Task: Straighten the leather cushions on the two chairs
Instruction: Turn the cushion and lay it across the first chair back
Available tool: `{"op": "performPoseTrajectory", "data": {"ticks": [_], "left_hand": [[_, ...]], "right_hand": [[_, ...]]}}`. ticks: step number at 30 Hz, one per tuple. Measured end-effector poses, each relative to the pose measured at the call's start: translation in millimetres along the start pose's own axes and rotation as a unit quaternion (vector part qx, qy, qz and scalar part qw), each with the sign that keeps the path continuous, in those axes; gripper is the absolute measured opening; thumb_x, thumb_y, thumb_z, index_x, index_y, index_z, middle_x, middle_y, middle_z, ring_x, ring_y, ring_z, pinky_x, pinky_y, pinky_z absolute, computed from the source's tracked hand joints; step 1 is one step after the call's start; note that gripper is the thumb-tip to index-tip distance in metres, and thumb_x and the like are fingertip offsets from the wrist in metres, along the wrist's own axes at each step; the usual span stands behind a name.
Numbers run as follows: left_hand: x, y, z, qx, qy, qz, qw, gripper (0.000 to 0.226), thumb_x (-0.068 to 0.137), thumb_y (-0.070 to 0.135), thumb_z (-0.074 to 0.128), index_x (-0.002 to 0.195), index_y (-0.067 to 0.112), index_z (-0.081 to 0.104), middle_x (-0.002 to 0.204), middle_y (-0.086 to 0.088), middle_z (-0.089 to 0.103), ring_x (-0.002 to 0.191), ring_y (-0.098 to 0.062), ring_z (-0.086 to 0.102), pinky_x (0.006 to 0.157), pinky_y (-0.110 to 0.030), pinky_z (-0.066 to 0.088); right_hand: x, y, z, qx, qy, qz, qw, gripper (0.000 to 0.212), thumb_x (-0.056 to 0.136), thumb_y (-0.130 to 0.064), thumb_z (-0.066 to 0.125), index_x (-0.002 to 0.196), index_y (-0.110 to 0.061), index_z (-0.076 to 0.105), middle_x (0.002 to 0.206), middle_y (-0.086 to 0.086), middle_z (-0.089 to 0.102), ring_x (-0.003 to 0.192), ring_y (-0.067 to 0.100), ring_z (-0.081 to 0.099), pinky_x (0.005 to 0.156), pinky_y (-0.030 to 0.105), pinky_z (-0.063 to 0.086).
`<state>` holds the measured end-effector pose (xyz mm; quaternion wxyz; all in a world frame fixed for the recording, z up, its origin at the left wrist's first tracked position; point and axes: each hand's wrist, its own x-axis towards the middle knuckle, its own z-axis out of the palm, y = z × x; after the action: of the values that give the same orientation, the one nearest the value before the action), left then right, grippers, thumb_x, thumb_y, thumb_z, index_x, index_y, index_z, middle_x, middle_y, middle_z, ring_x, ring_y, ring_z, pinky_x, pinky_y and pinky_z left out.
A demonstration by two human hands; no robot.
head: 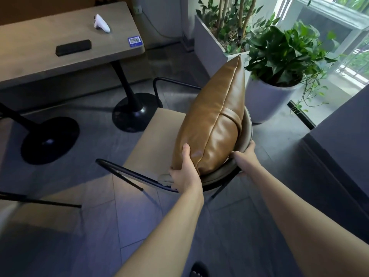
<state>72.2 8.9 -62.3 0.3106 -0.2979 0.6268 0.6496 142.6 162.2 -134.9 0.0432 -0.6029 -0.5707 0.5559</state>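
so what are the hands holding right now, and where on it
The left hand grips the brown leather cushion at its near lower corner. The right hand is at the chair backrest behind the cushion, not clearly gripping it.

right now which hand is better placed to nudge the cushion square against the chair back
Left. The left hand already grips the leather cushion at its near lower corner, while the right hand sits behind it on the chair back.

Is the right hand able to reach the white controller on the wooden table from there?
Probably not. The right hand is behind the brown leather cushion, and the white controller lies far across the wooden table, beyond the chair seat. The person would have to step closer.
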Motion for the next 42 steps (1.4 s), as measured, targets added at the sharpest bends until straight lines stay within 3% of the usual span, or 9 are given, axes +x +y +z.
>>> {"op": "performPoseTrajectory", "data": {"ticks": [4,11,19,23,27,31,37,40,42], "left_hand": [[1.2,4.3,-2.7,0.003,0.011,0.009,1.000,0.104,0.077,0.066,0.075,0.159,0.017,0.032,0.159,-0.011,0.037,0.139,-0.033,0.044,0.093,-0.034,0.033],[18.5,14.7,-12.8,0.021,0.014,0.027,0.999,0.109,0.075,0.072,0.073,0.160,0.018,0.030,0.158,-0.010,0.040,0.137,-0.033,0.046,0.107,-0.042,0.038],[46.1,46.0,-31.3,0.021,0.017,0.054,0.998,0.102,0.077,0.068,0.073,0.157,0.018,0.034,0.154,-0.007,0.046,0.135,-0.031,0.048,0.102,-0.038,0.038],[65.0,67.1,-44.7,0.012,0.015,0.070,0.997,0.097,0.076,0.067,0.076,0.152,0.016,0.042,0.149,-0.005,0.052,0.132,-0.029,0.051,0.094,-0.034,0.036],[88.7,88.7,-63.0,0.010,-0.007,0.092,0.996,0.096,0.073,0.066,0.079,0.148,0.015,0.047,0.144,-0.001,0.057,0.129,-0.025,0.054,0.098,-0.032,0.039],[111.1,113.9,-81.2,0.020,-0.007,0.101,0.995,0.099,0.067,0.069,0.080,0.144,0.015,0.050,0.137,0.000,0.061,0.125,-0.026,0.056,0.112,-0.042,0.042],[146.1,152.3,-106.4,0.021,-0.032,0.098,0.994,0.119,0.035,0.076,0.087,0.135,0.018,0.061,0.127,-0.002,0.070,0.115,-0.028,0.066,0.108,-0.045,0.049],[157.3,171.8,-119.3,0.043,-0.048,0.101,0.993,0.108,0.040,0.073,0.088,0.130,0.017,0.064,0.123,-0.003,0.072,0.112,-0.028,0.068,0.106,-0.047,0.050],[161.5,183.8,-128.2,0.063,-0.060,0.107,0.990,0.076,0.056,0.064,0.089,0.113,0.017,0.069,0.110,-0.006,0.076,0.103,-0.029,0.071,0.100,-0.049,0.055]], "right_hand": [[-0.4,-0.5,5.1,-0.016,0.011,-0.003,1.000,0.095,0.062,-0.038,0.068,0.143,-0.037,0.018,0.123,0.011,0.061,0.103,0.037,0.067,0.071,0.058,0.062],[-4.0,-4.2,23.7,-0.031,0.021,-0.005,0.999,0.083,0.077,-0.030,0.070,0.141,-0.038,0.019,0.124,0.014,0.058,0.104,0.038,0.065,0.070,0.057,0.063],[-10.8,-12.7,59.5,-0.008,0.024,-0.021,0.999,0.102,0.065,-0.044,0.078,0.146,-0.039,0.017,0.134,0.014,0.051,0.108,0.039,0.063,0.067,0.057,0.063],[-17.3,-15.4,84.4,0.003,0.024,-0.038,0.999,0.111,0.057,-0.056,0.078,0.148,-0.041,0.016,0.140,0.015,0.042,0.114,0.039,0.059,0.076,0.056,0.063],[-26.2,-22.8,115.5,-0.013,0.024,-0.058,0.998,0.121,0.051,-0.066,0.071,0.152,-0.035,0.012,0.143,0.023,0.037,0.121,0.042,0.054,0.089,0.059,0.057],[-33.4,-29.4,146.9,-0.020,0.023,-0.064,0.997,0.111,0.076,-0.054,0.076,0.157,-0.027,0.006,0.145,0.027,0.032,0.122,0.047,0.050,0.095,0.059,0.053],[-45.1,-41.1,191.1,-0.017,0.023,-0.047,0.998,0.106,0.090,-0.050,0.067,0.161,-0.019,-0.005,0.150,0.029,0.025,0.123,0.049,0.049,0.100,0.044,0.045],[-57.1,-50.1,213.9,-0.014,0.028,-0.037,0.999,0.104,0.094,-0.047,0.062,0.161,-0.014,-0.010,0.153,0.030,0.021,0.126,0.049,0.048,0.099,0.045,0.042],[-64.8,-54.7,231.0,-0.016,0.033,-0.033,0.999,0.102,0.097,-0.046,0.059,0.160,-0.011,-0.012,0.153,0.031,0.020,0.126,0.050,0.048,0.101,0.046,0.041]]}}
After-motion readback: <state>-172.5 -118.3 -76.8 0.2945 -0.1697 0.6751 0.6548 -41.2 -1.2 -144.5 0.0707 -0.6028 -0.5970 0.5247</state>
